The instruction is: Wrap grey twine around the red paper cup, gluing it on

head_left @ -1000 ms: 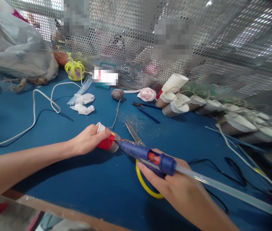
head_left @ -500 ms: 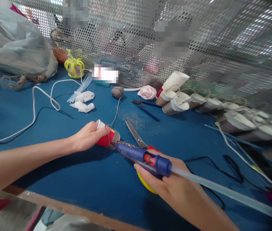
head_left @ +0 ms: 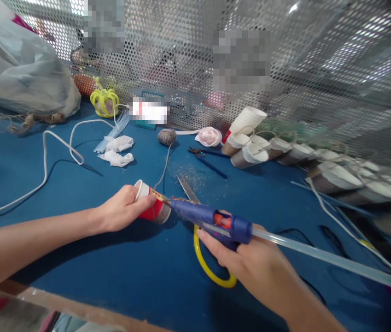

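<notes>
Tilted on its side in my left hand (head_left: 122,207) is a red and white paper cup (head_left: 153,212), with grey yarn wound around its base end. My thumb lies along the cup's side. My right hand (head_left: 247,258) grips a blue glue gun (head_left: 198,214), its nozzle at the cup's side near the base. A long clear glue stick (head_left: 312,249) sticks out of the gun's back. From the cup, a strand of yarn runs up to a grey yarn ball (head_left: 166,137). Scissors with a yellow handle (head_left: 212,272) lie partly hidden beneath the gun.
Blue-handled pliers (head_left: 209,161) lie beyond the scissors. Several wrapped cups (head_left: 250,154) line the right back, beside a pink ribbon roll (head_left: 208,136). A white cable (head_left: 45,161) loops across the left; a perforated metal screen (head_left: 181,60) rises behind.
The glue gun's nozzle has shifted up along the cup's side, and the gun has moved slightly right. More of the scissors' yellow handle shows. The view has shifted slightly.
</notes>
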`<state>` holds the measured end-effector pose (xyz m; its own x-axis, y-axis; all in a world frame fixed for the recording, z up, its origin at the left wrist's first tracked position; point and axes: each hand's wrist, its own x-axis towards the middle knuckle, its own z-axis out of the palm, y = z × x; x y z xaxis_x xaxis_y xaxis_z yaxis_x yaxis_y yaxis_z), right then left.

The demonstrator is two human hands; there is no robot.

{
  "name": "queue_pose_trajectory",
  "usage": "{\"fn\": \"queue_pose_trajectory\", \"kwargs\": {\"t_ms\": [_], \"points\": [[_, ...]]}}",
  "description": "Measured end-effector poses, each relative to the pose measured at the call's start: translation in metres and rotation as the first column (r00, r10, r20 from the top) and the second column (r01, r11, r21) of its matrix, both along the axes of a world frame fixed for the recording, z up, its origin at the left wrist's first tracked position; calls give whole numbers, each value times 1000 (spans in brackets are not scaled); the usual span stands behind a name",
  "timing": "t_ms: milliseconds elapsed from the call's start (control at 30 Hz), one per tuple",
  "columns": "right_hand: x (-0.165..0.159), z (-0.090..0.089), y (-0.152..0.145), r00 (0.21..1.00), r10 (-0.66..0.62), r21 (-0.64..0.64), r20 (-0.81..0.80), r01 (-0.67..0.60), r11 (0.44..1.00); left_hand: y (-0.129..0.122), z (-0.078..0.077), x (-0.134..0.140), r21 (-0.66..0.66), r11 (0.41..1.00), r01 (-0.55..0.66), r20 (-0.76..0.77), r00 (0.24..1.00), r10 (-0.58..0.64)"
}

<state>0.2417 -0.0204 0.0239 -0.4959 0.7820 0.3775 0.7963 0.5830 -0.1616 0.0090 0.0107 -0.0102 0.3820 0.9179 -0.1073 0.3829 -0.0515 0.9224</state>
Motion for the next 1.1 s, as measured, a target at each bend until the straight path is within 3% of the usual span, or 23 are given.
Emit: {"fn": "queue_pose_trajectory", "kwargs": {"t_ms": [200,500,767,1100], "points": [[-4,12,4,995,-98,-200,-12,94,975,-1,-1,-2,73,995,65,-25,998,-63],[9,1,0,993,-82,-323,-86,50,945,-1,0,-1,120,986,115,-61,992,-108],[-5,15,10,964,-217,-574,-153,92,814,-3,-2,-3,246,954,173,-114,982,-149],[-3,18,8,964,-241,-583,-109,134,801,-2,-1,-4,247,950,193,-106,979,-171]]}}
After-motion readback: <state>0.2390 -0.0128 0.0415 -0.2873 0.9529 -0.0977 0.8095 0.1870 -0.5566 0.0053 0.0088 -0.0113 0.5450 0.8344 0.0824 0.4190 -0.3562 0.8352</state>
